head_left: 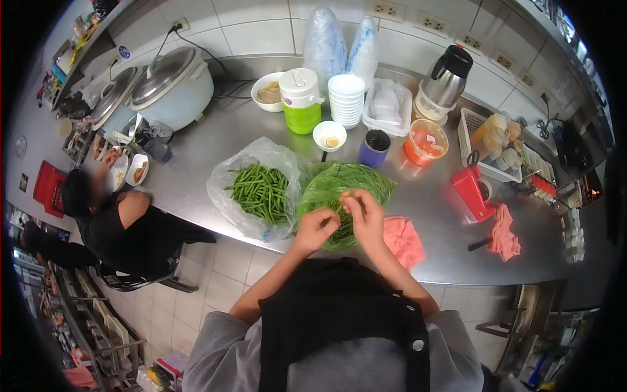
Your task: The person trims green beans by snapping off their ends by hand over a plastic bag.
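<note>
My left hand (316, 228) and my right hand (364, 214) are close together over a green plastic bag (372, 179). Both have their fingers drawn into a pinch. Whatever they hold between the fingertips is too small to make out. Inside the green bag, partly covered by my hands, lie thin green pieces. To the left, a clear plastic bag (221, 196) lies spread wide with a heap of cut green beans (262, 193) in it. A pink cloth (405, 242) rests on the steel counter just right of my right hand.
Behind the bags stand a small white bowl (328, 136), a purple tumbler (374, 147), an orange-filled tub (424, 145) and a green jug (301, 108). A red container (471, 194) is at right. Another person (124, 222) sits eating at left, near large cookers (171, 88).
</note>
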Motion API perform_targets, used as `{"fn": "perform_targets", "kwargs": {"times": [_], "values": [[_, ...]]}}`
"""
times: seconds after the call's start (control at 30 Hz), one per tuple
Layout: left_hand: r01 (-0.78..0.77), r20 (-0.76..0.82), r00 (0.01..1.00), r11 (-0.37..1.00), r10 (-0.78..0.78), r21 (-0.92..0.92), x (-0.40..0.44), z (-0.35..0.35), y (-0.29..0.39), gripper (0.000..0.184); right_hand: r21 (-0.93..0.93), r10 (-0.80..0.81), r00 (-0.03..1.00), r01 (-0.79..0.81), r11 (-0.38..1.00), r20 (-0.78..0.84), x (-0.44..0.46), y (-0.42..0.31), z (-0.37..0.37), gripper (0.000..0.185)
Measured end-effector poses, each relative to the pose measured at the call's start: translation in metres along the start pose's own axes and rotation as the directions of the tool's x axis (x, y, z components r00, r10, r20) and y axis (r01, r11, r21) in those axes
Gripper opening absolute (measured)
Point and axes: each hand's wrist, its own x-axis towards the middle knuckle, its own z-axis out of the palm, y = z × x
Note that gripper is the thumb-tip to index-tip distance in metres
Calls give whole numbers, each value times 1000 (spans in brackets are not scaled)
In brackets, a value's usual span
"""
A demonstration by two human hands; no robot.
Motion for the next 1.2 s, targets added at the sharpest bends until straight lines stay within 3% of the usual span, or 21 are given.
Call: {"fn": "perform_targets", "kwargs": {"times": [0.03,0.07,0.13,0.27,0.3,0.37,0.4,0.43,0.5,0.53,0.6,0.63,0.7,0.83,0.9,1.03,1.07,1.1,1.13,1.17,1.2], "values": [[1,-6,1000,1000,-1,0,1,1,0,14,-175,-194,979,182,968,-55,-2,-19,1,9],[-50,-36,998,995,53,81,2,3,-1,14,-174,-193,980,182,968,-49,-3,-43,0,9],[-166,-75,978,940,196,297,1,4,-7,15,-189,-652,758,639,745,-9,-1,-88,0,15],[-237,-134,941,886,311,398,14,11,-96,18,-37,-748,645,760,648,156,16,-97,24,22],[-250,-142,932,875,333,416,12,10,-97,19,-142,-627,747,661,737,222,30,-77,38,20],[-85,106,994,737,18,671,9,-9,-58,24,-249,-494,826,557,793,271,40,-40,41,17],[-141,103,990,780,98,610,8,-11,-59,28,-489,-164,879,395,777,448,40,-23,26,16],[-137,97,990,783,98,607,5,-12,-57,28,-717,213,838,267,644,503,37,-5,12,15],[-221,58,971,774,232,593,-5,-12,-48,30,-818,445,711,334,468,545,21,32,-7,15],[-221,62,971,778,229,588,-7,-10,-45,30,-821,451,709,329,467,541,9,52,-13,15],[-226,64,972,835,225,501,-7,-6,-39,29,-801,94,867,404,441,489,-7,73,-22,8],[-228,66,972,836,225,499,-6,-3,-38,29,-803,96,868,402,440,487,-7,76,-28,8],[-228,75,973,859,218,458,-4,2,-36,27,-722,133,853,333,607,505,-6,73,-34,8],[-239,105,971,809,217,537,2,1,-32,25,-692,61,898,292,660,437,-4,49,-28,13],[-185,181,980,708,81,682,5,-5,-25,21,-677,49,918,252,691,393,-1,44,-24,12],[-201,144,979,753,141,627,6,-14,-12,16,-661,81,916,221,717,394,3,45,-20,13],[-126,31,992,918,123,376,6,-16,-16,15,-587,67,911,204,783,406,4,50,-22,12],[-64,-69,995,995,70,82,6,-18,-17,14,-508,54,908,182,842,414,4,52,-23,11],[-62,-66,996,995,67,82,7,-21,-17,14,-508,57,909,178,843,413,5,54,-25,11],[-19,-146,989,998,11,-53,10,-24,-19,16,-231,202,902,-118,966,381,7,56,-27,11],[14,-218,974,982,-56,-189,12,-26,-19,17,79,341,853,-402,912,395,9,53,-27,12]]}}
